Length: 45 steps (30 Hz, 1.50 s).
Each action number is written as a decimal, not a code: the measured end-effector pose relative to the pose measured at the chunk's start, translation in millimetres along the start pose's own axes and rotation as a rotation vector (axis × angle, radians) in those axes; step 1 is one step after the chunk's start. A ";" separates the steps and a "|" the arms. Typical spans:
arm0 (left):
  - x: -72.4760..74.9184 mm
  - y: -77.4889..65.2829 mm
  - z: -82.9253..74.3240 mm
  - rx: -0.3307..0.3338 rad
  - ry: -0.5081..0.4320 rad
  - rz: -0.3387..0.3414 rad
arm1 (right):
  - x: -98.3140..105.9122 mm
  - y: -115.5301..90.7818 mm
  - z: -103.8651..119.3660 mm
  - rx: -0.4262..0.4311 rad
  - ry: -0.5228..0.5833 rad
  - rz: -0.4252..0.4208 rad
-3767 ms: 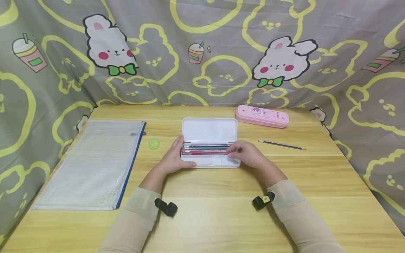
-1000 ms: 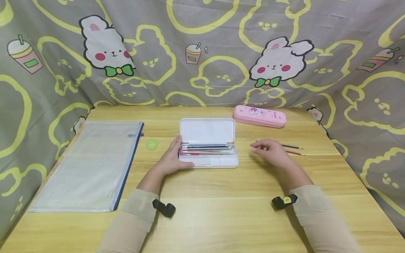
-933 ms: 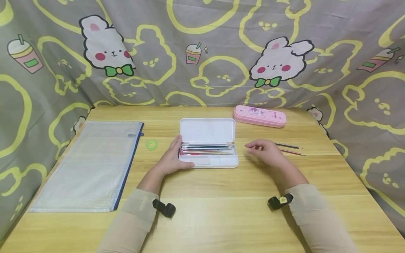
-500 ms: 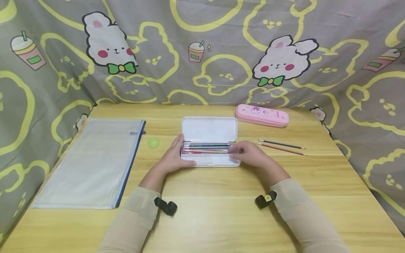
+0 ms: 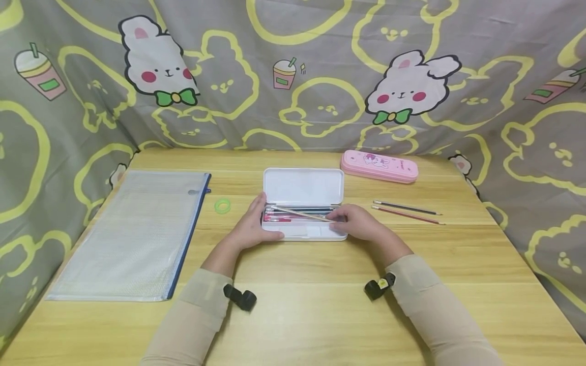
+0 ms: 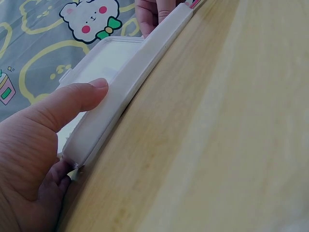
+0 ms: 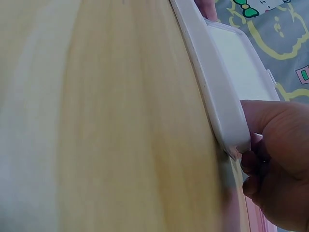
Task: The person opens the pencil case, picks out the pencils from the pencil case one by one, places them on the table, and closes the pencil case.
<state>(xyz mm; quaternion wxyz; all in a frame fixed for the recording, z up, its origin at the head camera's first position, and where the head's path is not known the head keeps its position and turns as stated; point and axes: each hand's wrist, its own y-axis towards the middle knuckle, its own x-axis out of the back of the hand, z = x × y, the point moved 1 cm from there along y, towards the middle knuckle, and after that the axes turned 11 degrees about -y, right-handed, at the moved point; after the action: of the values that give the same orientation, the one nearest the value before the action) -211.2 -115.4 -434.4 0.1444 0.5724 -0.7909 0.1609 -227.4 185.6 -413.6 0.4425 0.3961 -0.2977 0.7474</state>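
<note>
A white pencil case [image 5: 303, 187] lies with its lid raised in the middle of the table, several pencils inside it. My left hand [image 5: 249, 223] holds its left end, the thumb [image 6: 96, 87] over the front wall and the fingers around the side. At the case's right end, my right hand [image 5: 360, 222] pinches the near end of a pale pencil [image 5: 299, 213], which slants across the others with its far end raised. The right wrist view has this hand [image 7: 285, 140] at the case's corner; the pencil's held tip is hidden. Beside it lie a dark pencil [image 5: 405, 207] and a reddish pencil [image 5: 407, 214].
A closed pink pencil case [image 5: 379, 166] sits at the back right. On the left lies a mesh zip pouch [image 5: 133, 234] with a blue edge, and a green ring [image 5: 222, 206] rests between it and the white case. A patterned curtain [image 5: 320, 61] stands behind the table.
The reddish pencil has gone from the case to the table beside the dark one. My right hand has come back left to the case, and the pale pencil now slants. The left hand stays put.
</note>
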 end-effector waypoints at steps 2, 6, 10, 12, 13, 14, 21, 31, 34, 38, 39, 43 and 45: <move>-0.2 0.5 0.2 0.000 -0.003 0.000 | -0.5 0.7 -0.7 -0.014 0.016 0.004; -0.4 1.2 0.1 -0.006 -0.004 0.002 | -1.4 1.3 -2.4 -0.040 0.044 0.007; -0.5 0.6 -0.2 -0.007 0.000 0.003 | -1.6 1.5 -2.8 -0.055 0.059 0.013; -0.7 0.4 -0.2 -0.004 0.004 0.005 | -2.0 2.1 -4.1 -0.062 0.070 0.016; -0.8 0.2 -0.4 -0.003 0.005 0.006 | -2.0 2.1 -4.7 -0.065 0.075 0.017; -1.0 0.2 -0.5 -0.001 0.007 0.008 | -2.2 2.2 -5.5 -0.069 0.081 0.017; -2.2 -0.1 -0.9 0.002 0.008 0.010 | -2.0 -0.9 -10.4 -0.066 0.105 -0.002; -2.7 -0.8 -1.2 -0.005 0.006 0.009 | 4.7 -14.9 -17.8 -0.105 0.177 -0.084; -2.7 -0.8 -1.3 -0.002 0.005 0.008 | 10.9 -23.3 -23.2 -0.115 0.188 -0.117; -2.7 -0.9 -1.5 0.003 0.004 0.009 | 21.8 -38.0 -33.7 -0.127 0.167 -0.156; -2.5 -0.9 -1.4 0.004 0.005 0.009 | 24.8 -42.0 -37.3 -0.133 0.160 -0.164; -1.5 -1.0 -0.9 0.001 0.013 0.005 | 36.8 -58.3 -54.0 -0.177 0.140 -0.179; -0.9 -1.1 -0.6 -0.003 0.015 0.004 | 42.8 -67.5 -62.1 -0.210 0.147 -0.180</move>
<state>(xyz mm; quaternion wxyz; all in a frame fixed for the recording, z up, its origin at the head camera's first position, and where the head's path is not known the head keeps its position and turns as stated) -209.9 -114.7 -434.1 0.1508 0.5693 -0.7912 0.1645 -199.8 282.3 -402.1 0.5675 0.3170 -0.3044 0.6963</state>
